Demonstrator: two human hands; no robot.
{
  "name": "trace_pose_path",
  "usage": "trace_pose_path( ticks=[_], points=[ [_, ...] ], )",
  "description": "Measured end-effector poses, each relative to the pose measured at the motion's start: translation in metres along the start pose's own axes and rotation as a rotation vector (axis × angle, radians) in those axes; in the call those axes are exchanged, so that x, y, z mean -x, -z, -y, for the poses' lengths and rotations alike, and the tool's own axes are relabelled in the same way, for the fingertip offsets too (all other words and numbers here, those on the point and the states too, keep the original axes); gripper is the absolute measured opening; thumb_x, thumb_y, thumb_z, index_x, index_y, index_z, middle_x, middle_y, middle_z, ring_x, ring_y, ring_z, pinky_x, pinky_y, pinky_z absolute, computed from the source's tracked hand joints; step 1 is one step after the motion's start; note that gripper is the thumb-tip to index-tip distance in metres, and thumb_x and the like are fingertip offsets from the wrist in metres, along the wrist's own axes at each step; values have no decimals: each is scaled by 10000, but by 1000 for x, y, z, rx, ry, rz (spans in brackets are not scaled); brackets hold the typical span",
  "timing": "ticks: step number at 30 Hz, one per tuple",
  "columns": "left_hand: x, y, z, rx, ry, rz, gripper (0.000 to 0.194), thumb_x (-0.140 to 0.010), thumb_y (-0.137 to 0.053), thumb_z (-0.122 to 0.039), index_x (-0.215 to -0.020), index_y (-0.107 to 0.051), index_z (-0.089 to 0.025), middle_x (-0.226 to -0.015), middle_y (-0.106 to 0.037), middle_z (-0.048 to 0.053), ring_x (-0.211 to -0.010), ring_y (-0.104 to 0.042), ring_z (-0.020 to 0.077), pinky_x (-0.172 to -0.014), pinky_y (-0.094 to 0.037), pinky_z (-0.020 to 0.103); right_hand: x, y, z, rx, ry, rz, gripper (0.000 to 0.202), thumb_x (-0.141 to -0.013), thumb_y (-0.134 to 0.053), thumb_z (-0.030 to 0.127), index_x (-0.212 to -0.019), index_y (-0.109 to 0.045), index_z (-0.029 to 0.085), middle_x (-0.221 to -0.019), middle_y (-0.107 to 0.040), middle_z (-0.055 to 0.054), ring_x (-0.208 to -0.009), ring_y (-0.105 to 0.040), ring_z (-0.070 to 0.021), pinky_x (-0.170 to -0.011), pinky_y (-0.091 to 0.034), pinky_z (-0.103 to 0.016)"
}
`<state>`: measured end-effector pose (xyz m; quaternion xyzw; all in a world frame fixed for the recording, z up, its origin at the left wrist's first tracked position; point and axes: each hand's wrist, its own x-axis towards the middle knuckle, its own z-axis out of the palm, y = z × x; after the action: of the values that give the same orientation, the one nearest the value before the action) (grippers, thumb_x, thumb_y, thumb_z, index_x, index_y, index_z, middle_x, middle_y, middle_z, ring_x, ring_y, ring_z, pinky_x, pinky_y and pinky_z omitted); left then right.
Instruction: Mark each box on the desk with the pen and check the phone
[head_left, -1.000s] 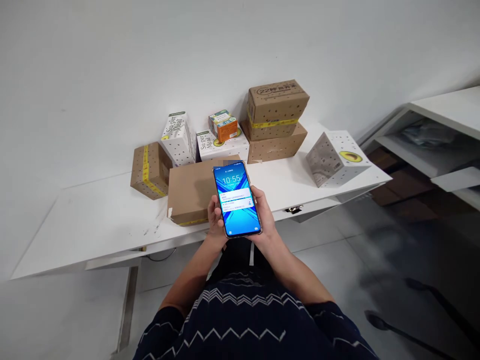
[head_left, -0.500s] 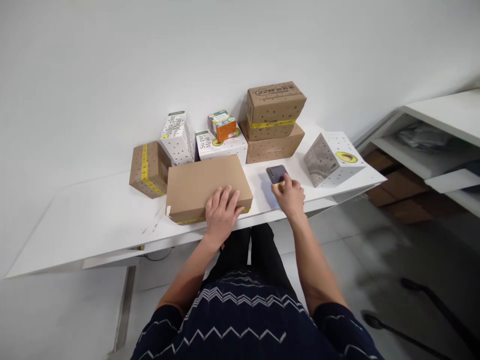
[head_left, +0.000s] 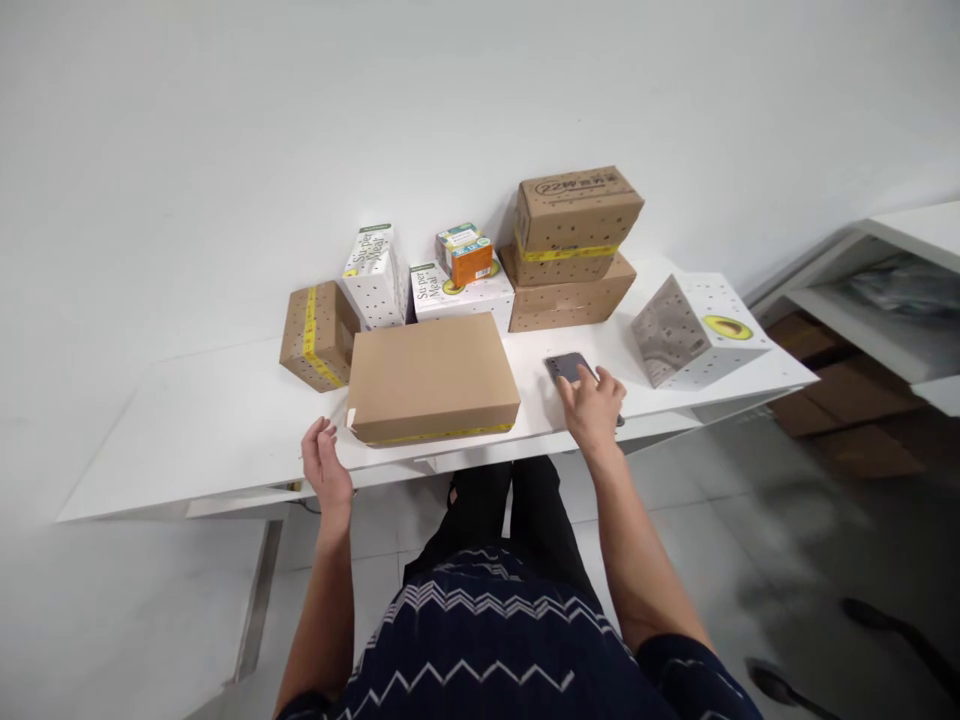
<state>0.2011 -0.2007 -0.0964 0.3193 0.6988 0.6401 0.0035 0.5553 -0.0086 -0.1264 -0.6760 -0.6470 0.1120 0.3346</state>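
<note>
A large plain cardboard box (head_left: 431, 370) with yellow tape low on its front lies near the table's front edge. Just left of its front corner is my left hand (head_left: 328, 468), fingers loosely extended, apart from the box and holding nothing. To the right of the box, a dark smartphone (head_left: 566, 366) lies on the white table (head_left: 225, 420), back side up. My right hand (head_left: 594, 408) is over its near part, fingers spread and not closed around it; the hand hides some of the phone. Whether a fingertip touches the phone I cannot tell.
Behind stand a small taped carton (head_left: 315, 335), a white upright box (head_left: 375, 275), a white avocado box (head_left: 480, 295) bearing an orange box (head_left: 471, 263), and two stacked cartons (head_left: 577, 225). A tilted white box (head_left: 694, 330) sits right, near a shelf unit (head_left: 847, 270).
My left hand has left the large box's top and moved left beside its corner. The smartphone, gripped by my right hand before, now lies on the table, and my right fingers have spread.
</note>
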Motion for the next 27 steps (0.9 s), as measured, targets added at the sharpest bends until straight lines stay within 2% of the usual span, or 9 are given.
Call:
trace_pose_path(
  ticks=[4,6,9,12,15,18,22,25,27],
  points=[
    [8,-7,25,1,340,251,763,-852,-316,-802,-1124,-645,-170,-1148,-669,150,-1025,-650,239,-934,-506,399,23,19,38,-597,86,368,651,-972,-281,623,-1346,-571,176,-1274,-633,-173,-1140,-605,-276,-982,-479,-471],
    [11,-11,21,16,395,287,802,-815,-306,-851,-1097,-655,-186,-1158,-671,152,-1078,-639,252,-926,-516,393,37,29,60,-740,146,553,666,-956,-307,667,-1389,-536,215,-1343,-597,-143,-1177,-589,-261,-971,-498,-439],
    [0,2,-6,108,440,267,829,-789,-302,-879,-1178,-615,-217,-1161,-664,140,-1008,-654,239,-792,-566,368,55,50,84,-818,191,638,666,-943,-375,667,-1431,-479,226,-1353,-558,-143,-1194,-561,-266,-916,-531,-419],
    [-27,35,-44,73,374,234,775,-821,-352,-831,-1172,-634,-200,-1045,-679,103,-892,-650,208,-674,-580,321,71,75,98,-885,220,729,629,-954,-431,611,-1453,-428,228,-1286,-558,-144,-1001,-620,-226,-820,-557,-403],
    [-54,59,-71,-72,133,143,607,-881,-456,-698,-1264,-623,-258,-1229,-647,75,-1062,-622,220,-728,-579,293,86,87,111,-963,228,814,594,-943,-506,560,-1437,-420,242,-1203,-574,-120,-871,-624,-182,-791,-561,-388],
    [-78,53,-74,-228,25,168,540,-865,-583,-592,-1283,-618,-252,-1302,-622,80,-1123,-601,240,-859,-562,336,98,78,121,-1002,168,880,551,-941,-525,537,-1390,-453,225,-1146,-586,-106,-861,-625,-171,-787,-563,-376],
    [-101,24,-49,-237,80,195,546,-849,-631,-520,-1276,-600,-183,-1235,-635,121,-1074,-610,232,-953,-520,384,98,48,119,-945,150,945,475,-916,-556,537,-1258,-548,207,-1110,-615,-89,-798,-620,-149,-746,-560,-350],
    [-96,20,-28,-108,119,27,606,-865,-606,-489,-1373,-475,-186,-1251,-594,133,-1029,-621,194,-880,-543,339,84,28,101,-759,128,806,444,-833,-664,518,-1126,-605,189,-1103,-623,-88,-758,-606,-146,-711,-551,-340],
    [-72,25,-16,-18,145,-129,548,-867,-582,-462,-1342,-463,-215,-1269,-570,119,-1002,-628,173,-820,-556,312,72,14,88,-657,121,717,564,-771,-728,474,-1232,-573,187,-1238,-579,-124,-768,-611,-147,-718,-553,-346]
  ],
)
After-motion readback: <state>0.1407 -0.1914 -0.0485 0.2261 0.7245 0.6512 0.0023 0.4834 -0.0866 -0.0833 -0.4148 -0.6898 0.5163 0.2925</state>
